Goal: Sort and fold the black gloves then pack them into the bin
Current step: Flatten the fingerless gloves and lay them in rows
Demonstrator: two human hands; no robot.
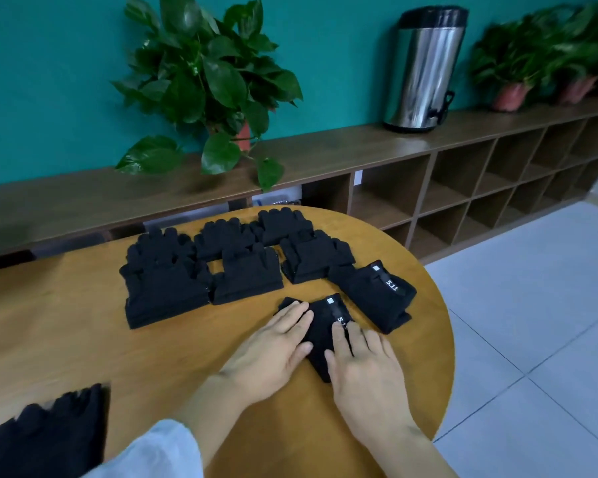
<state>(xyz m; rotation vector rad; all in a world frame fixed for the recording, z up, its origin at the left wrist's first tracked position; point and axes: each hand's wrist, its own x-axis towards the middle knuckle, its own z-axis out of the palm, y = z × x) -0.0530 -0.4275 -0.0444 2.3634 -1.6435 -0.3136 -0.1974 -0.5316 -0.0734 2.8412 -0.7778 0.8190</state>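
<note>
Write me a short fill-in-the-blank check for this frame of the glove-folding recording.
1. Both hands press flat on a folded black glove whose strap reads ____.
2. The round table is made of ____.
3. On the shelf behind, the steel urn stands to the ____ of the big potted plant.

Missing words: 5.11; wood; right
</note>
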